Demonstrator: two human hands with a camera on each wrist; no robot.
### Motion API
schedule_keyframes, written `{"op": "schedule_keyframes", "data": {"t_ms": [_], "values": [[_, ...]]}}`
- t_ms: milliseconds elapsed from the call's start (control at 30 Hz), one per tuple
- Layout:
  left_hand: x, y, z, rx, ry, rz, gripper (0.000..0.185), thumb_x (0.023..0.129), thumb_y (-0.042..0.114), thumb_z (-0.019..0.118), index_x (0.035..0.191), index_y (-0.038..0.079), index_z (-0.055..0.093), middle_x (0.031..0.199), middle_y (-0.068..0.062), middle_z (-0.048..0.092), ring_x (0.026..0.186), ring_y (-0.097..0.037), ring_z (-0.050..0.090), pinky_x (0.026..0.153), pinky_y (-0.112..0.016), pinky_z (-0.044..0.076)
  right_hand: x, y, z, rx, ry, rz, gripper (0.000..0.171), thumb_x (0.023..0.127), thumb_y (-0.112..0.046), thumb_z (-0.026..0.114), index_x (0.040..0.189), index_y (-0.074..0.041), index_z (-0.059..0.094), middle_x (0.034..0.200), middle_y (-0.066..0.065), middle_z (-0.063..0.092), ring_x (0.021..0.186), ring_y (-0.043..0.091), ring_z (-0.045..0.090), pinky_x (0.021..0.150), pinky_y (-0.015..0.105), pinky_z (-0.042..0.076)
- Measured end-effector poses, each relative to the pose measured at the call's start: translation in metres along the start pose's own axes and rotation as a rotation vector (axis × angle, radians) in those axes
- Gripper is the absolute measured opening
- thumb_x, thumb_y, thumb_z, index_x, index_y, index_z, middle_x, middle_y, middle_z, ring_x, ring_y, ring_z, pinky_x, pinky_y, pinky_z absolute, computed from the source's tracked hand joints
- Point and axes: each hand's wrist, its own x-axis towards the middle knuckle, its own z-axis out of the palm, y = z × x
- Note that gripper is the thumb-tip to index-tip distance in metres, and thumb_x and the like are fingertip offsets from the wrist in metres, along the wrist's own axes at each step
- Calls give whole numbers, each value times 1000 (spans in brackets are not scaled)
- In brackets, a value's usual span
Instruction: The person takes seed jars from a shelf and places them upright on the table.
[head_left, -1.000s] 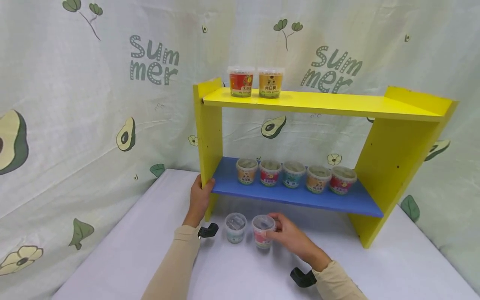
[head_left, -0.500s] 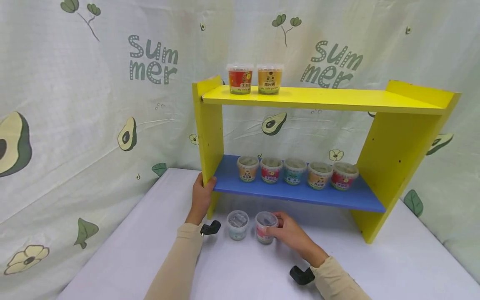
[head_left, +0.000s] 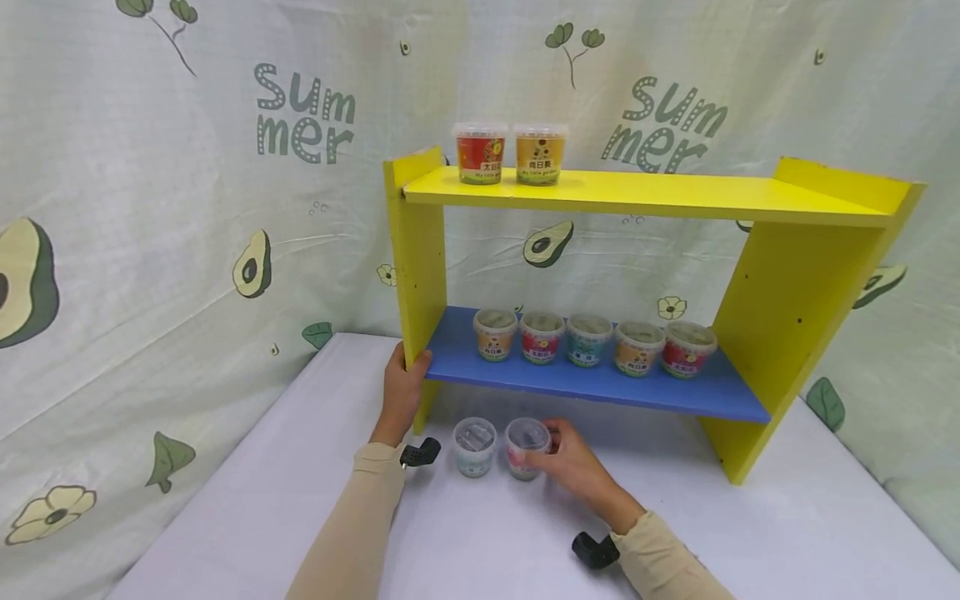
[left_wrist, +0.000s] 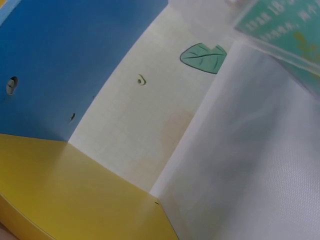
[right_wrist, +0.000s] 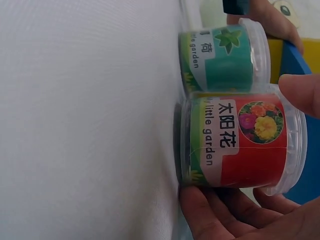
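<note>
**Right hand on the red tub, left hand on the shelf post**

Your right hand [head_left: 572, 460] curls round the red-labelled tub [head_left: 526, 447], thumb on one side and fingers on the other; the tub stands on the white tabletop [head_left: 750, 533], just in front of the shelf unit and below its blue lower board [head_left: 600, 387]. The teal-labelled tub [head_left: 474, 446] stands just left of it. Your left hand [head_left: 403, 392] grips the yellow left upright [head_left: 415, 267] where the blue board meets it.

From the head camera the tubs' labels are barely legible. The right wrist view shows them plainly: a flower picture and "little garden" on the red tub [right_wrist: 240, 145], a leaf on the teal one [right_wrist: 225, 60], and the two tubs touching side by side. The left wrist view shows only the underside of the blue board [left_wrist: 65, 55], yellow wood and the printed backdrop [left_wrist: 150, 120]; your left hand is not in it.

Compared with a second ago, both tubs sit a little farther from you, nearer the shelf, and both hands have kept their hold.
</note>
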Motion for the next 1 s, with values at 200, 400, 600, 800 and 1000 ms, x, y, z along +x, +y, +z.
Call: {"op": "schedule_keyframes", "data": {"t_ms": [200, 400, 600, 800, 1000], "values": [[1, 2, 1, 8, -2, -16, 49, 101, 33, 56, 140, 5, 47, 122, -14, 55, 103, -29, 52, 94, -44, 40, 3, 3, 5, -55, -1, -49, 78, 77, -34, 87, 130, 4, 45, 116, 12, 59, 102, 22, 58, 81, 34, 49], [2, 3, 0, 0, -5, -28, 50, 101, 34, 56, 141, 5, 47, 124, -16, 54, 106, -31, 51, 96, -46, 39, 1, 2, 6, -67, -16, -55, 76, 78, -35, 86, 131, 2, 45, 117, 12, 59, 105, 22, 59, 87, 39, 49], [5, 1, 1, 8, -9, -16, 48, 101, 33, 56, 139, 7, 47, 123, -14, 55, 104, -30, 52, 95, -46, 41, 1, -1, 2, -40, -58, -34, 75, 84, -29, 78, 141, 2, 41, 129, 15, 57, 119, 29, 57, 95, 45, 48], [9, 1, 1, -5, -21, 3, 51, 100, 37, 57, 139, 7, 46, 122, -14, 54, 104, -31, 52, 94, -47, 41, 2, -3, -2, -53, -52, -78, 65, 86, -19, 74, 138, 6, 44, 124, 16, 61, 112, 27, 59, 89, 41, 51], [5, -5, -2, 8, -17, -28, 51, 101, 38, 57, 140, 8, 46, 122, -13, 53, 106, -30, 51, 96, -47, 40, 1, 3, 0, -56, -53, -74, 68, 83, -27, 80, 133, 5, 46, 116, 13, 61, 102, 22, 60, 82, 34, 51]]}}
